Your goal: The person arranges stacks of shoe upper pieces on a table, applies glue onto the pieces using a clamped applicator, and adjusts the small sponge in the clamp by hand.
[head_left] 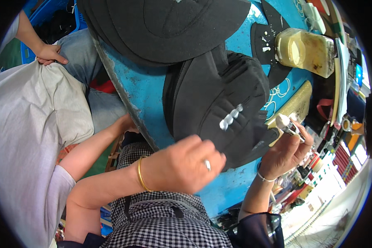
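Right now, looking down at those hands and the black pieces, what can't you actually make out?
- Head view: the left hand is motion-blurred, and its fingertips hide the lower edge of the black foam piece.
- The brush in the right hand: its handle is hidden inside the grip.
- The jar: its contents are too murky to tell.
- The neighbouring person's hand: the arm is cut off by the edge.

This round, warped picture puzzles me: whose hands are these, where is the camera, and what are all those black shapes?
The camera sits on a person's head and looks down, so edges bend. Their left hand, with a ring and gold bangle, presses on a black foam piece lying on a blue table. Their right hand holds a small brush; white dabs sit on the foam. More black pieces are stacked behind, beside a jar of yellowish glue. A neighbour in a grey shirt sits on the left.
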The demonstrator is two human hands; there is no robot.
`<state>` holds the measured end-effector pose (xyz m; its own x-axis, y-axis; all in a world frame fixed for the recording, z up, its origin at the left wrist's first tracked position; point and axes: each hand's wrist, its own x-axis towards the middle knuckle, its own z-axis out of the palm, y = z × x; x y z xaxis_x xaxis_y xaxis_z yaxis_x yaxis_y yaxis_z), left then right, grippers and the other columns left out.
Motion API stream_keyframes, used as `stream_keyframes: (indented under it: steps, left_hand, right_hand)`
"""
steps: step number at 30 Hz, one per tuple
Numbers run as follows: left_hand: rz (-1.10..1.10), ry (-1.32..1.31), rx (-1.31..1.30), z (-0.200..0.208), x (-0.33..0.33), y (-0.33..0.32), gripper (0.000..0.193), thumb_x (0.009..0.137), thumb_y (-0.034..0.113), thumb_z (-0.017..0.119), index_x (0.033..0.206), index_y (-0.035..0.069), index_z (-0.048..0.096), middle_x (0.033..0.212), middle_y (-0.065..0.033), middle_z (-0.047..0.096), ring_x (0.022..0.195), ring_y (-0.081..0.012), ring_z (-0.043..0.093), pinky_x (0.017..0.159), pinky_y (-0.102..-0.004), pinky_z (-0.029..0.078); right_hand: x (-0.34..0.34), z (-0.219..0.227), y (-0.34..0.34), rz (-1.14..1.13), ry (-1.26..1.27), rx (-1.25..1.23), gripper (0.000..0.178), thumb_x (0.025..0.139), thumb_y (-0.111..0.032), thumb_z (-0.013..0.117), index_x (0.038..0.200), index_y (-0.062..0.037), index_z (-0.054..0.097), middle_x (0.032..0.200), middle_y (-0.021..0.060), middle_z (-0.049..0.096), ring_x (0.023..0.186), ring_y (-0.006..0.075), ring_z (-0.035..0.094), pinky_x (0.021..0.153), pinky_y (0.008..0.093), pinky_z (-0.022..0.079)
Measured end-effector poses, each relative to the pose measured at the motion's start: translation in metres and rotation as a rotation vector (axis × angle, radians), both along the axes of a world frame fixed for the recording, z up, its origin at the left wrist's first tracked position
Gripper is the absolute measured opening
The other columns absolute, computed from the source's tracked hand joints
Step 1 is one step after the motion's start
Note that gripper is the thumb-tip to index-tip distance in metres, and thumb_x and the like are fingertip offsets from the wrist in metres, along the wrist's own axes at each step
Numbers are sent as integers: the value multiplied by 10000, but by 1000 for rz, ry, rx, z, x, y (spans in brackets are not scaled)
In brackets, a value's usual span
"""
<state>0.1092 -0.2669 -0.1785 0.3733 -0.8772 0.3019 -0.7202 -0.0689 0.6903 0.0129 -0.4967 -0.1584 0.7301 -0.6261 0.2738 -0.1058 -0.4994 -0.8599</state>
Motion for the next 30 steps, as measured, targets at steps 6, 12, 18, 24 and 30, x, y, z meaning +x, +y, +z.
stream_keyframes:
  steps: [6, 12, 18, 24, 30]
  left_hand:
    - [-10, -262, -559, 34, 19, 18, 291, 657, 184, 694, 938, 123, 738, 653, 27, 431, 641, -117, 481, 604, -247, 433]
    - [257, -367, 92, 13, 91, 38, 303, 656, 218, 811, 931, 169, 694, 808, -16, 489, 795, -222, 512, 764, -414, 448]
    - [34, 101, -90, -1, 56, 40, 350, 697, 223, 794, 1019, 133, 693, 968, -13, 641, 822, -179, 605, 733, -330, 462]
    - [114, 5, 57, -23, -4, 26, 236, 803, 194, 659, 1033, 168, 704, 1140, 53, 643, 980, -100, 568, 801, -273, 432]
    - [99, 13, 70, -22, -5, 23, 258, 802, 146, 608, 1035, 177, 715, 1166, 65, 640, 975, -87, 560, 826, -262, 418]
  right_hand:
    - [-14, 11, -24, -265, -97, 304, 166, 989, -184, 535, 1082, -47, 522, 1050, 121, 611, 989, 186, 603, 900, 341, 488]
    - [-3, 1, 17, 116, 53, 125, 161, 929, -146, 594, 1017, -36, 516, 980, 157, 642, 937, 226, 577, 862, 358, 451]
    - [12, -6, 31, 441, 136, -123, 300, 738, -23, 769, 980, -56, 594, 952, 117, 720, 802, 215, 588, 752, 360, 424]
    - [27, -10, 34, 582, 200, -274, 393, 659, -56, 823, 981, -75, 598, 963, 82, 725, 765, 221, 560, 737, 362, 420]
    - [41, -14, 17, 518, 150, -559, 421, 675, -19, 811, 1025, -63, 582, 977, 112, 717, 764, 236, 567, 720, 370, 446]
